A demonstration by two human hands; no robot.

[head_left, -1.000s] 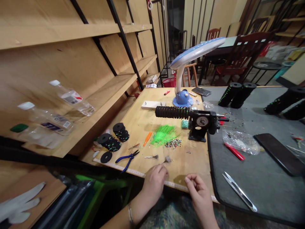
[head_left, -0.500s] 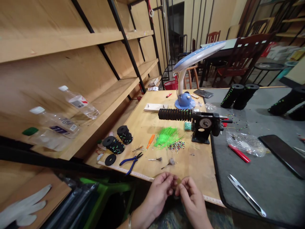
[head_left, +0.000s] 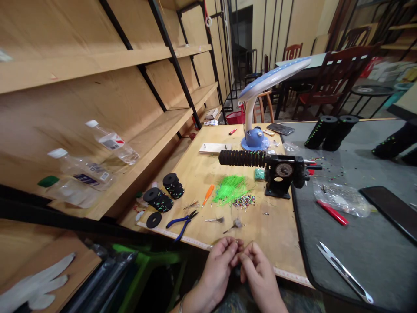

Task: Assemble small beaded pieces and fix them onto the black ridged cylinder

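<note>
My left hand [head_left: 216,271] and my right hand [head_left: 259,276] meet at the near edge of the wooden table [head_left: 280,237], fingertips pinched together on something too small to make out. Just beyond them lie two small feathered pieces [head_left: 233,224], blue-handled pliers [head_left: 180,220], an orange tool [head_left: 207,194], a heap of green strands [head_left: 230,188] and a pile of coloured beads [head_left: 245,201]. A black clamp-like machine [head_left: 283,173] with a ribbed black roller [head_left: 241,158] stands further back.
Black foam discs [head_left: 163,198] lie at the table's left. A blue desk lamp [head_left: 257,108] stands behind. The grey mat [head_left: 358,226] at right holds snips [head_left: 343,271], a red tool [head_left: 332,212], a plastic bag [head_left: 340,198], a phone [head_left: 391,211]. Water bottles [head_left: 84,167] lie on the left shelf.
My hands have drawn back from the table surface and come together at its near edge, fingertips now touching. The view has shifted slightly.
</note>
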